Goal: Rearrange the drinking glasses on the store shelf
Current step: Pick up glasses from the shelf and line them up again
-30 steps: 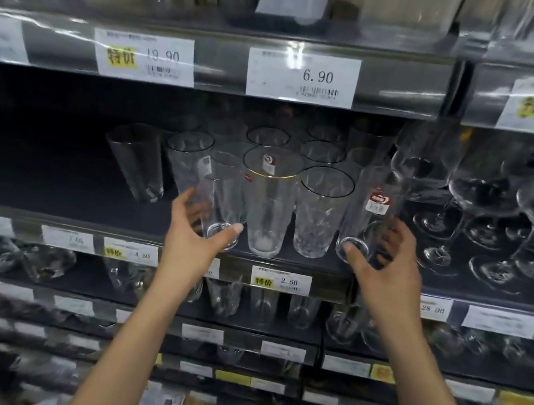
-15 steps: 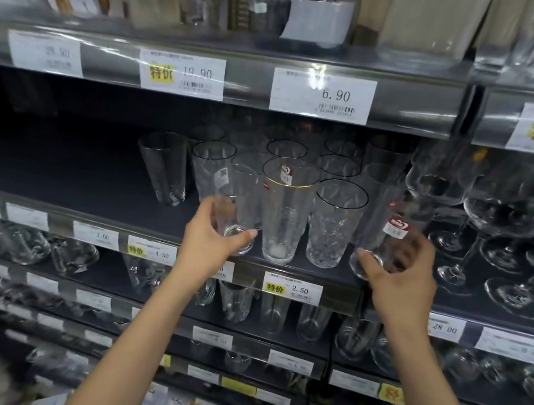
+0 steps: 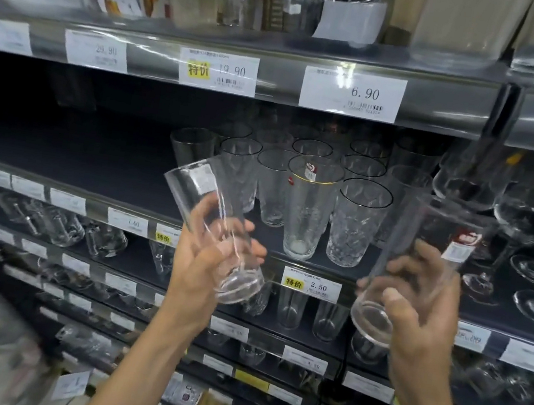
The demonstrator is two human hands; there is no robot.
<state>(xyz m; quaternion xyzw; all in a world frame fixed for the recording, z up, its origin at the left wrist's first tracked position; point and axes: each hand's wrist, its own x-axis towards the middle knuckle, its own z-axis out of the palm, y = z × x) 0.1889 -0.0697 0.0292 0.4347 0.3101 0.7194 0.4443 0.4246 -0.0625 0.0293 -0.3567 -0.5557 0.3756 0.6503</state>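
Gripping smooth clear tapered tumblers: left hand [image 3: 205, 255], right hand [image 3: 423, 305].

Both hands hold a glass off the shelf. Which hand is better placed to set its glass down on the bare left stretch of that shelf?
Left, probably. The left hand and its tilted glass hang just in front of the bare shelf. The right hand with its glass is in front of the wine glasses.

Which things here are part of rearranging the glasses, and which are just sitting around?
Part of the job:
left hand holding a tall glass
right hand holding a labelled glass
tumblers on the shelf

Just there:
wine glasses
price tags
mugs below
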